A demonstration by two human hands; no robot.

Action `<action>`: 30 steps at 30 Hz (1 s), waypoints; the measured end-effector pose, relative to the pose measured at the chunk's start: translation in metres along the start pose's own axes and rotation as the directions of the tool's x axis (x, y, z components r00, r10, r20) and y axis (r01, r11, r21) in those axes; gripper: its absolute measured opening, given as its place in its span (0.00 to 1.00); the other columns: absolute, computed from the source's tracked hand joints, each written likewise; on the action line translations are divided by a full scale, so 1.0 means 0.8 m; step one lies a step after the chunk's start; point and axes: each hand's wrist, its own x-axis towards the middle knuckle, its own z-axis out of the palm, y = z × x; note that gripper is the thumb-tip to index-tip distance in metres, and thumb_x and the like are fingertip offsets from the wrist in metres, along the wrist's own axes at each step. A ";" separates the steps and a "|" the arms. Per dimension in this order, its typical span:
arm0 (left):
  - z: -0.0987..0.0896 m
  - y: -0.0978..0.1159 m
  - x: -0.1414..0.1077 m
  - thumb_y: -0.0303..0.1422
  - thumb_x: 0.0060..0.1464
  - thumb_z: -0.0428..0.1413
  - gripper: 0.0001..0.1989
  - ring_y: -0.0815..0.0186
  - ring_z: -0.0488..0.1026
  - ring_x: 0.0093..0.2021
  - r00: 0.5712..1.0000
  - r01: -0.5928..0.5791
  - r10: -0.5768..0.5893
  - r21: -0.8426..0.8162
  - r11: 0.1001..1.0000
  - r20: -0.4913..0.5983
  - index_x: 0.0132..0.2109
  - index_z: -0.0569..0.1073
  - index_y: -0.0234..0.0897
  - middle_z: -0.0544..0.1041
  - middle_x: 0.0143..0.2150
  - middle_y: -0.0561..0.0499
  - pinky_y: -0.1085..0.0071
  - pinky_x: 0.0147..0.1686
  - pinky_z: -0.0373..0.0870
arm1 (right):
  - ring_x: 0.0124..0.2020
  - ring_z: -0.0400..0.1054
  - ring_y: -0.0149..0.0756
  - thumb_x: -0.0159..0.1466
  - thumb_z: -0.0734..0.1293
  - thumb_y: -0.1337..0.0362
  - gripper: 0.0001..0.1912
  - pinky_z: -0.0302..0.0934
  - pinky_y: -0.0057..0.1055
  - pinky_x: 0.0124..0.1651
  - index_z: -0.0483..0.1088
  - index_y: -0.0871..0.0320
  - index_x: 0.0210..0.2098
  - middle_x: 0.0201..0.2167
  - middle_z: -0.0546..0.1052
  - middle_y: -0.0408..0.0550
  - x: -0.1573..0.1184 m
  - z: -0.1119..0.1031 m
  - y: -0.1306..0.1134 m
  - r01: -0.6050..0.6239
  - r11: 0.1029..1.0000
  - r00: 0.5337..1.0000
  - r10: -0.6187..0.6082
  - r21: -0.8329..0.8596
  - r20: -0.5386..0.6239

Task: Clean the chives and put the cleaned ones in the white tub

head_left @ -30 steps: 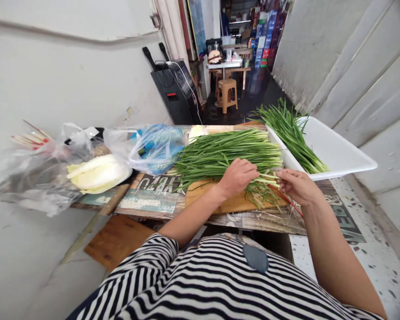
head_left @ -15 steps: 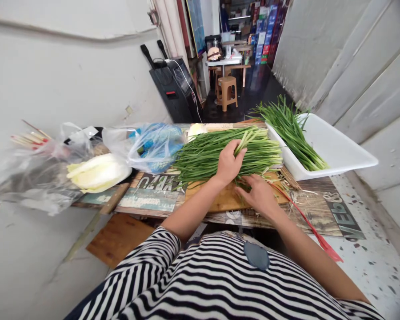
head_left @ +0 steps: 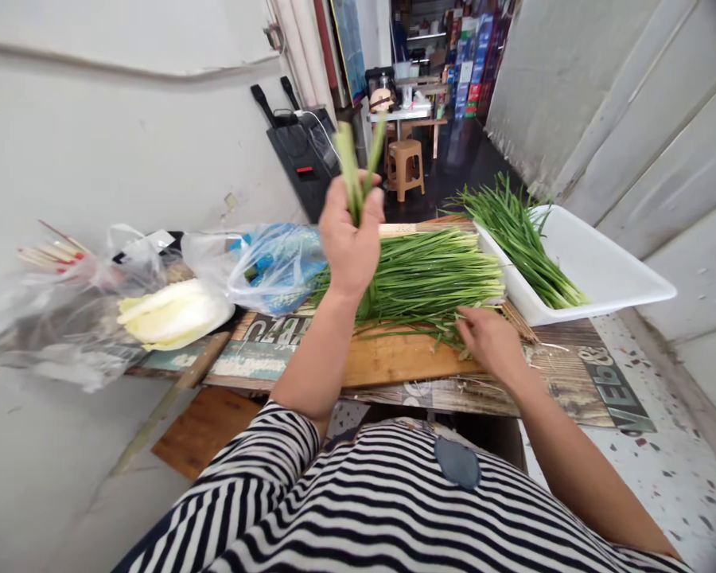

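Observation:
A small bunch of chives (head_left: pixel 349 163) is gripped in my left hand (head_left: pixel 352 239), raised above the board with the pale stalk ends pointing up. Below it, a thick pile of green chives (head_left: pixel 433 270) lies sideways on the wooden cutting board (head_left: pixel 406 358), leaves to the left and pale ends to the right. My right hand (head_left: pixel 494 344) is low at the near right edge of the pile. Its fingers are bent together by loose stalk bits, and what they pinch, if anything, is hidden.
A white plastic tub (head_left: pixel 602 259) on the right holds more chives (head_left: pixel 531 247). On the left are a halved Chinese cabbage (head_left: pixel 176 313), clear plastic bags (head_left: pixel 71 318) and a blue-patterned bag (head_left: pixel 283 267). A wooden handle (head_left: pixel 204 360) sticks out over the table's front edge. Beyond stands a brown stool (head_left: pixel 406 169).
My left hand has lifted off the pile, up and to the left, with a bunch of chives. My right hand has shifted right. The red strip by my right arm no longer shows.

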 end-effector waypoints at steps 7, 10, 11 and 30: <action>0.041 0.008 -0.069 0.31 0.60 0.53 0.09 0.64 0.74 0.38 0.797 -0.002 -0.267 0.444 0.896 0.542 0.42 0.77 0.34 0.79 0.37 0.49 0.70 0.41 0.68 | 0.29 0.62 0.37 0.64 0.56 0.66 0.16 0.52 0.33 0.31 0.75 0.60 0.38 0.39 0.73 0.55 0.035 -0.005 0.054 -0.270 0.955 0.963 0.264 -0.126 -0.060; 0.054 -0.001 -0.081 0.32 0.61 0.52 0.10 0.62 0.74 0.43 0.683 -0.068 -0.303 0.471 0.879 0.664 0.40 0.77 0.34 0.79 0.41 0.46 0.69 0.45 0.67 | 0.34 0.64 0.40 0.63 0.59 0.64 0.13 0.55 0.34 0.34 0.75 0.58 0.35 0.40 0.73 0.55 0.032 -0.015 0.059 -0.178 0.983 0.980 0.172 -0.055 -0.098; 0.057 -0.003 -0.083 0.32 0.61 0.52 0.10 0.62 0.73 0.44 0.652 -0.089 -0.306 0.470 0.878 0.694 0.40 0.78 0.34 0.79 0.43 0.46 0.69 0.46 0.67 | 0.36 0.65 0.41 0.62 0.61 0.63 0.11 0.56 0.34 0.35 0.75 0.58 0.34 0.41 0.73 0.54 0.029 -0.020 0.061 -0.127 0.992 0.982 0.127 0.009 -0.136; 0.074 -0.006 -0.102 0.36 0.58 0.54 0.14 0.70 0.62 0.27 0.398 0.062 -0.417 0.430 0.901 0.817 0.28 0.74 0.32 0.69 0.24 0.55 0.74 0.29 0.52 | 0.19 0.61 0.26 0.43 0.77 0.53 0.21 0.57 0.26 0.22 0.75 0.59 0.32 0.21 0.73 0.40 0.000 -0.016 0.044 -0.374 0.139 0.855 0.435 0.917 0.283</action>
